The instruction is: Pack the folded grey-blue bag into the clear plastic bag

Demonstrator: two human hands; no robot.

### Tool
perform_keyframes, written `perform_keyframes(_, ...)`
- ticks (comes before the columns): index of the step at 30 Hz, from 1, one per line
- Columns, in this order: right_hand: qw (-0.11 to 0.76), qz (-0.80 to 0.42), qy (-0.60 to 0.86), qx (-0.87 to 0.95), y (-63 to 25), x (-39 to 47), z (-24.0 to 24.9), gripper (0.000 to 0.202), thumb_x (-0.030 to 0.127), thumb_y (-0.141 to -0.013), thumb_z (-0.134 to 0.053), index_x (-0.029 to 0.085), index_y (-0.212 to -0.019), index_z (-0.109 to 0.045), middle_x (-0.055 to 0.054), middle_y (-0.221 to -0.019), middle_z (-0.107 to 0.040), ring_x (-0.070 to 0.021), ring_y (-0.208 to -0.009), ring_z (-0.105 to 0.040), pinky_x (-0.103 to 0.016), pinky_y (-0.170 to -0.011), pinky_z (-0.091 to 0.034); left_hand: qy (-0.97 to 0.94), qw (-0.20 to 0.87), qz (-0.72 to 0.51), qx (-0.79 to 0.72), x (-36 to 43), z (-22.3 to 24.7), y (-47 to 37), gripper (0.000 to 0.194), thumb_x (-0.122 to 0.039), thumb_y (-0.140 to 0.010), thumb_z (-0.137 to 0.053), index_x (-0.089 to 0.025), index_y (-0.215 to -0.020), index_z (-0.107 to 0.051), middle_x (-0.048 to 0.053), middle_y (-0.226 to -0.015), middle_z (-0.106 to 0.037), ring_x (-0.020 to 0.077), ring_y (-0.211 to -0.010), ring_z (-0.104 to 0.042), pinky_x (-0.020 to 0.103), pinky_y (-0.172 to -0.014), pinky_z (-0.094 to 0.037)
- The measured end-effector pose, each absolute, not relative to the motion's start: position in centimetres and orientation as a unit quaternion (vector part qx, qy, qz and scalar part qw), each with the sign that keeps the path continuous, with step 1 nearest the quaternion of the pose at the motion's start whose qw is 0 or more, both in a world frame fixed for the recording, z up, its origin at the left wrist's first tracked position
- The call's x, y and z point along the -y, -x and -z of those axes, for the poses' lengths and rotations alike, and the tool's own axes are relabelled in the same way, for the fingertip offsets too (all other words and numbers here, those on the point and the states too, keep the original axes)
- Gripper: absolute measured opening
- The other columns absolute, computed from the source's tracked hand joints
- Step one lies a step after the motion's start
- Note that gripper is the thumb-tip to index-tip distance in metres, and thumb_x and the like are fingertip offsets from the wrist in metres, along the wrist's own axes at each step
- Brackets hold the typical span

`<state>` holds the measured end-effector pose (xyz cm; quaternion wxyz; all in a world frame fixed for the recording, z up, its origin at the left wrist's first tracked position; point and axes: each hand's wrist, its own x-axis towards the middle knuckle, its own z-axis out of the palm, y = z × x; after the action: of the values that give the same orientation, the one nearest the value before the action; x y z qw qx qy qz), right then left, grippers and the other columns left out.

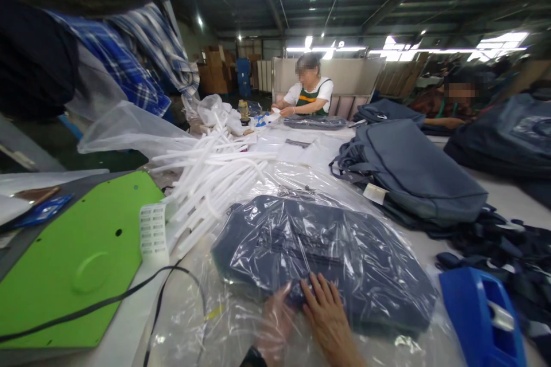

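Observation:
A dark blue-grey bag (301, 235) lies flat in front of me inside a clear plastic bag (232, 327), whose loose near part spreads toward me. My right hand (325, 312) rests palm down on the near side of the wrapped bag, fingers stretched out and slightly apart. Close beside it on the left, my left hand (278, 315) is at the same near edge, seen blurred through the clear plastic. Its fingers are mostly hidden, so what they grip, if anything, does not show.
A green machine panel (81, 258) with a label strip (154, 232) and black cable stands left. White foam strips (215, 178) lie beyond it. More dark bags (413, 166), dark straps (495, 246) and a blue tape dispenser (480, 315) are right. Two people work across the table.

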<state>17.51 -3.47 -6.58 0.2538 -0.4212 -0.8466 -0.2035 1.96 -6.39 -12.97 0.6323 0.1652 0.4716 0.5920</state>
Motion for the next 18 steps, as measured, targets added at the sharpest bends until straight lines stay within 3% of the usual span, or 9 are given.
perform_keyframes(4,0.225,0.218,0.423,0.85,-17.5,3.9,9.6,0.048,0.016,-0.084,-0.048,0.023,-0.131,-0.052,-0.008,-0.133,-0.055,-0.025,-0.134,-0.034,-0.041,-0.113,-0.015,-0.189,0.628,-0.58,-0.483,5.1,14.4,-2.5,0.031,-0.048,-0.074,-0.07,-0.018,-0.082,-0.069,0.01,-0.096,-0.073,0.0285,-0.1,-0.066,0.047,-0.094,-0.051)
perform_keyframes(9,0.22,0.216,0.425,0.851,-17.9,4.0,10.4,0.049,0.018,-0.085,-0.052,0.024,-0.133,-0.049,-0.006,-0.135,-0.054,-0.0244,-0.134,-0.035,-0.041,-0.114,-0.017,-0.252,0.601,-0.565,-0.506,7.2,14.4,-1.1,0.045,-0.063,-0.078,-0.057,-0.02,-0.085,-0.069,0.013,-0.103,-0.072,0.0292,-0.104,-0.066,0.049,-0.095,-0.05)
perform_keyframes(14,0.237,0.214,0.422,0.848,-18.0,3.7,10.8,0.045,0.023,-0.085,-0.054,0.025,-0.131,-0.052,-0.005,-0.131,-0.057,-0.0234,-0.134,-0.035,-0.04,-0.114,-0.017,-0.551,0.456,-0.307,-0.628,10.0,11.9,1.1,0.051,-0.059,-0.089,-0.041,-0.019,-0.104,-0.068,0.012,-0.093,-0.073,0.0236,-0.081,-0.07,0.044,-0.078,-0.057)
perform_keyframes(16,0.235,0.212,0.424,0.848,-18.0,3.7,10.6,0.046,0.021,-0.083,-0.056,0.025,-0.129,-0.053,-0.005,-0.131,-0.058,-0.0232,-0.137,-0.032,-0.04,-0.115,-0.016,-0.615,0.399,-0.24,-0.637,10.1,10.7,0.8,0.045,-0.055,-0.089,-0.049,-0.021,-0.114,-0.063,0.009,-0.1,-0.071,0.0222,-0.085,-0.068,0.044,-0.078,-0.058)
perform_keyframes(18,0.225,0.212,0.421,0.853,-18.0,3.7,10.3,0.049,0.02,-0.081,-0.058,0.026,-0.129,-0.053,-0.004,-0.131,-0.058,-0.023,-0.14,-0.025,-0.041,-0.117,-0.012,-0.627,0.382,-0.248,-0.632,9.6,9.7,-0.1,0.042,-0.051,-0.087,-0.057,-0.027,-0.12,-0.057,0.007,-0.115,-0.066,0.0228,-0.1,-0.065,0.045,-0.082,-0.056)
